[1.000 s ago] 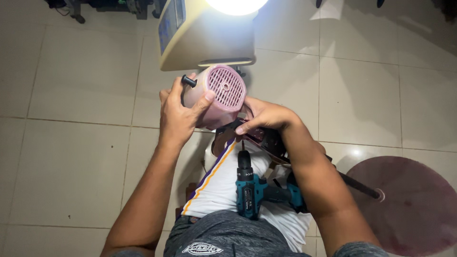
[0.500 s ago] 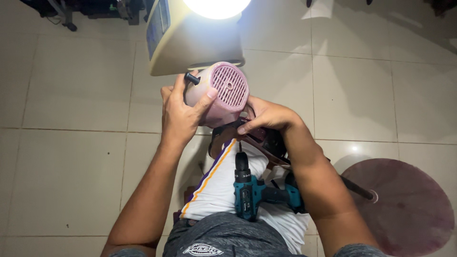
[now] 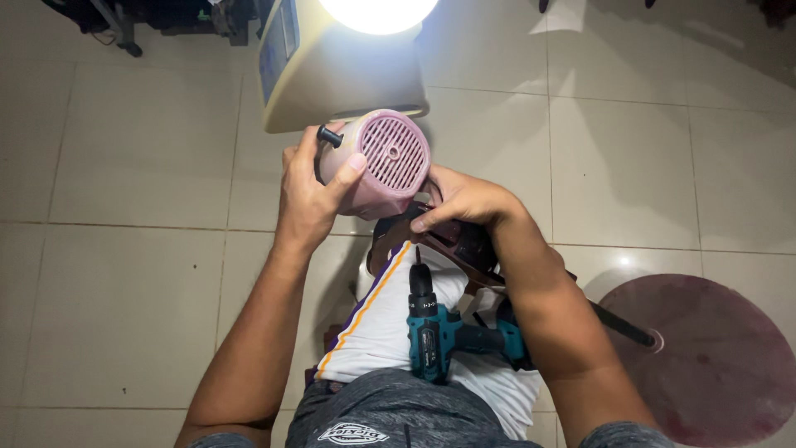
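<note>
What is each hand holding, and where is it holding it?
The left hand grips the pink vented housing around its side. The right hand rests fingers on a dark part below; whether it grips it cannot be told.

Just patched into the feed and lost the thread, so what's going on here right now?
A person seated over a tiled floor grips a pink round plastic housing with a slotted grille in the left hand. The right hand rests just beneath it on a dark part in the lap. A teal and black cordless drill lies on the lap, untouched. A cream appliance casing under a bright lamp stands just ahead.
</note>
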